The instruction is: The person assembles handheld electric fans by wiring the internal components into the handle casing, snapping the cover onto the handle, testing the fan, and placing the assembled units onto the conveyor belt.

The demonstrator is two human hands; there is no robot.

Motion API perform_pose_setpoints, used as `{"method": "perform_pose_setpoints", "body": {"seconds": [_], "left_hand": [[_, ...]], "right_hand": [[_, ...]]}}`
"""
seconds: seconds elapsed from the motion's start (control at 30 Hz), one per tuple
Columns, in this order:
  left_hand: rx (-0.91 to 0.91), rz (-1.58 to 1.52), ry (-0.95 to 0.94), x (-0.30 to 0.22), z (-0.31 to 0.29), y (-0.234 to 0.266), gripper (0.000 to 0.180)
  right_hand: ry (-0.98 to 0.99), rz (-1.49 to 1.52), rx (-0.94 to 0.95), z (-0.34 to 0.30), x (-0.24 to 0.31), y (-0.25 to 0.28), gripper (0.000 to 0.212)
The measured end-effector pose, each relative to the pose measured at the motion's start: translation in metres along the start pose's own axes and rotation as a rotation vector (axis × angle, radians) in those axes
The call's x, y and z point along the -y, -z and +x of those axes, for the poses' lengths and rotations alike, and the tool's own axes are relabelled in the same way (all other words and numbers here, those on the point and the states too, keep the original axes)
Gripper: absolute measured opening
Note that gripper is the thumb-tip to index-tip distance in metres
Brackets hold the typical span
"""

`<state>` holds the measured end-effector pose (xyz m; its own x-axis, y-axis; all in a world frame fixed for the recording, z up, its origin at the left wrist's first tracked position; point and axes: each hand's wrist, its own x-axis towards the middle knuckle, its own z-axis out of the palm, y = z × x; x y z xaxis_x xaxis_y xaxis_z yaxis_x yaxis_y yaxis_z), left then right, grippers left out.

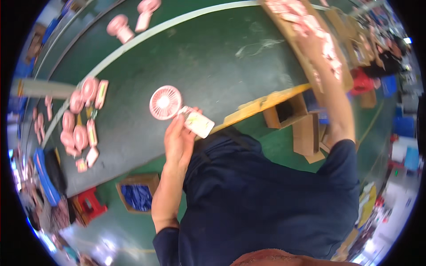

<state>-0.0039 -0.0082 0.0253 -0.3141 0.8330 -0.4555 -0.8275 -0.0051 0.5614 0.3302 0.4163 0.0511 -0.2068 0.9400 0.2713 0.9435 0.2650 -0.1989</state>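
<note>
My left hand (pixel 176 137) is closed around the neck of a small pink handheld fan (pixel 166 102) near the table's front edge. Its round grille points away from me, and the pale handle's inner side, with something yellowish in it, faces up. Far to the right, my right hand (pixel 309 40) reaches into a long cardboard box (pixel 298 48) of pink plastic parts (pixel 329 53). The fingers there blend with the parts, so whether they grip one is unclear.
Several pink fans and handle pieces (pixel 80 136) lie grouped at the table's left end. Two more fans (pixel 119 29) rest beyond the pale strip at the back. Clear plastic film (pixel 259 46) lies on the dark table (pixel 213 57). Below stand a box of blue pieces (pixel 137 196) and a red stool (pixel 91 204).
</note>
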Motion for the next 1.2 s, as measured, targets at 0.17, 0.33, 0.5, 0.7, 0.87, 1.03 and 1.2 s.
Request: {"method": "perform_pose_setpoints", "body": {"seconds": [0.17, 0.33, 0.5, 0.7, 0.87, 1.03, 1.2], "left_hand": [[-0.04, -0.016, 0.012, 0.0, 0.004, -0.01, 0.036], [-0.051, -0.017, 0.002, -0.001, -0.003, -0.005, 0.034], [-0.006, -0.024, 0.045, -0.005, 0.002, -0.008, 0.034], [0.005, -0.052, 0.037, -0.005, -0.004, -0.001, 0.038], [0.043, -0.09, 0.027, -0.003, -0.005, -0.003, 0.048], [0.097, -0.15, 0.034, 0.001, -0.005, -0.003, 0.055], [0.131, -0.244, 0.004, 0.01, -0.005, -0.008, 0.06]], "right_hand": [[-0.24, -0.331, 0.117, 0.03, -0.051, -0.026, 0.097], [-0.198, -0.241, 0.252, 0.05, -0.023, -0.029, 0.067], [-0.11, -0.376, 0.298, 0.054, -0.09, -0.029, 0.057], [-0.04, -0.222, 0.072, 0.011, -0.014, 0.033, 0.066], [0.249, 0.392, 0.235, -0.106, 0.13, 0.058, 0.048], [0.692, 0.32, 0.134, -0.199, 0.205, 0.013, 0.057], [0.816, 0.266, 0.065, -0.209, 0.222, -0.005, 0.046]]}}
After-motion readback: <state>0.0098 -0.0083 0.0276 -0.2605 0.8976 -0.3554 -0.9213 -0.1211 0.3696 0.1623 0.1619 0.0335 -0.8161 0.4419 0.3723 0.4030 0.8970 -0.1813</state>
